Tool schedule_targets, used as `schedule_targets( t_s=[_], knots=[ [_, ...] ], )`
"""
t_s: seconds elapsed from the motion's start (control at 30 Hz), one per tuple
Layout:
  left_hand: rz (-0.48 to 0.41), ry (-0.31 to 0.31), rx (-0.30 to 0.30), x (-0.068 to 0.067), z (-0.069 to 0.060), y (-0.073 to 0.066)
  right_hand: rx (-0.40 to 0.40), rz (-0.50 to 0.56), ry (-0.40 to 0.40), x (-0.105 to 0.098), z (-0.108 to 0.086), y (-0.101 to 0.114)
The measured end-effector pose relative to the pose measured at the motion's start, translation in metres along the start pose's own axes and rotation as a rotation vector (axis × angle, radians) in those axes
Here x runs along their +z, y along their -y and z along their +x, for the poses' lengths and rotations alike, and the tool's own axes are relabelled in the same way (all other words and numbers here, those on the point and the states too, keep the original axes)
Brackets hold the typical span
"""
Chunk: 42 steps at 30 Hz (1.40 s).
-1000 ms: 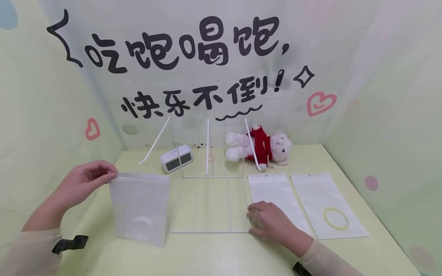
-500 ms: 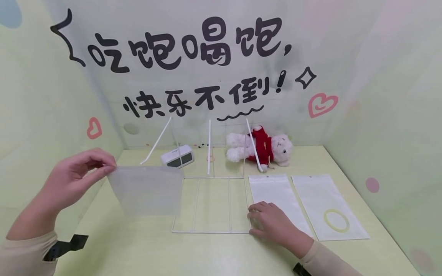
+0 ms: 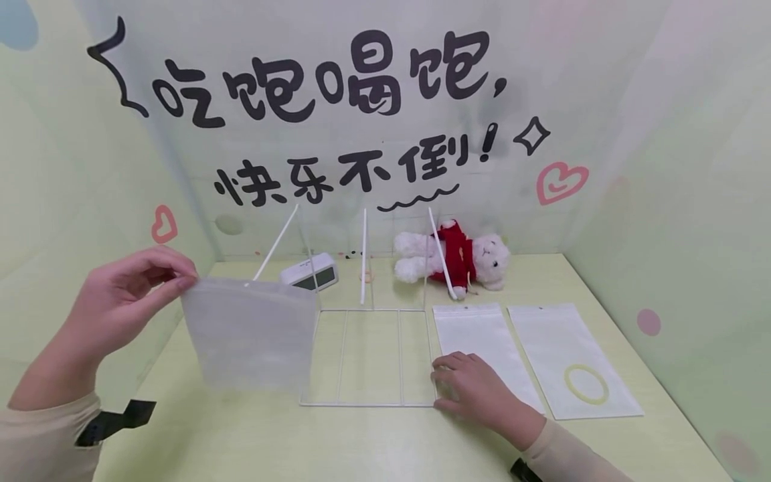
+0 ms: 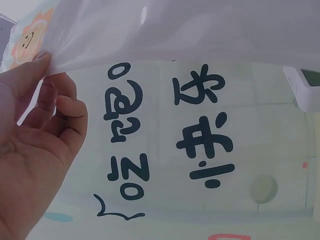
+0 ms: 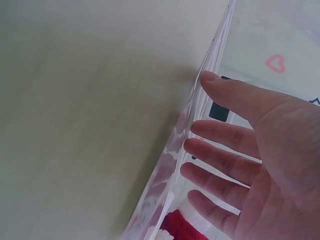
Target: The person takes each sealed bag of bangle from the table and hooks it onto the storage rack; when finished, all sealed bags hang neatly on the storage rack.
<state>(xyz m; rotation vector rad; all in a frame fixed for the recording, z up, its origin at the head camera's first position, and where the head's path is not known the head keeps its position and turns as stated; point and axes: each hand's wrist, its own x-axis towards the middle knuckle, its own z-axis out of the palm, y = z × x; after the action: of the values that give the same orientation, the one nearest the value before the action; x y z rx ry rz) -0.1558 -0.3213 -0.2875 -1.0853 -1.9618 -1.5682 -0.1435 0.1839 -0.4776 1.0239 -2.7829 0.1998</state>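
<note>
My left hand (image 3: 123,308) pinches the top left corner of a translucent white zip bag (image 3: 253,338), which hangs in the air at the left. The bag's top edge meets the tip of the left hook (image 3: 276,244) on a white wire display rack (image 3: 370,405); whether the hook passes through the bag cannot be seen. In the left wrist view, thumb and fingers hold the bag (image 4: 180,30) by its edge. My right hand (image 3: 482,398) lies at the rack base's right side. In the right wrist view its straight fingers (image 5: 220,155) touch that edge.
Two flat white bags, a nearer one (image 3: 470,328) partly under my right hand and another (image 3: 548,341), lie right of the rack. A yellow ring (image 3: 586,384) shows on the outer bag. Behind the rack are a white digital clock (image 3: 310,273) and a plush bear (image 3: 460,258).
My left hand has risen and lifted the bag, bringing its top edge to the left hook's tip. The bag first tilted, then dropped lower at its bottom. My right hand stays put.
</note>
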Motion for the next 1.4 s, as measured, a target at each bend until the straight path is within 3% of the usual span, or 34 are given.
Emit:
schedule_targets(
  t_s=[0.1,0.27,0.37,0.53,1.07,1.17,1.27,1.4],
  knots=[
    [0.047,-0.015,-0.029,0.001,0.0,0.002,-0.005,-0.011,-0.008,-0.001,0.0,0.0],
    [0.241,-0.036,-0.105,0.006,0.004,0.005,-0.005,-0.008,-0.016,0.0,-0.001,0.001],
    [0.335,-0.042,-0.114,0.009,0.008,0.01,-0.002,0.001,-0.016,0.002,-0.001,0.001],
    [0.389,-0.077,-0.131,0.013,0.013,0.022,0.002,0.005,-0.012,0.004,-0.001,0.0],
    [0.485,-0.193,-0.319,0.025,0.016,0.044,0.012,0.001,0.002,0.003,-0.001,-0.001],
    [0.512,-0.242,-0.316,0.026,0.014,0.044,0.008,0.001,-0.006,0.003,-0.001,0.0],
    [0.523,-0.307,-0.277,0.029,0.01,0.038,0.005,0.004,-0.005,0.002,-0.001,0.001],
    [0.561,-0.341,-0.232,0.039,0.0,0.027,0.008,0.003,0.004,0.002,-0.001,0.002]
  ],
)
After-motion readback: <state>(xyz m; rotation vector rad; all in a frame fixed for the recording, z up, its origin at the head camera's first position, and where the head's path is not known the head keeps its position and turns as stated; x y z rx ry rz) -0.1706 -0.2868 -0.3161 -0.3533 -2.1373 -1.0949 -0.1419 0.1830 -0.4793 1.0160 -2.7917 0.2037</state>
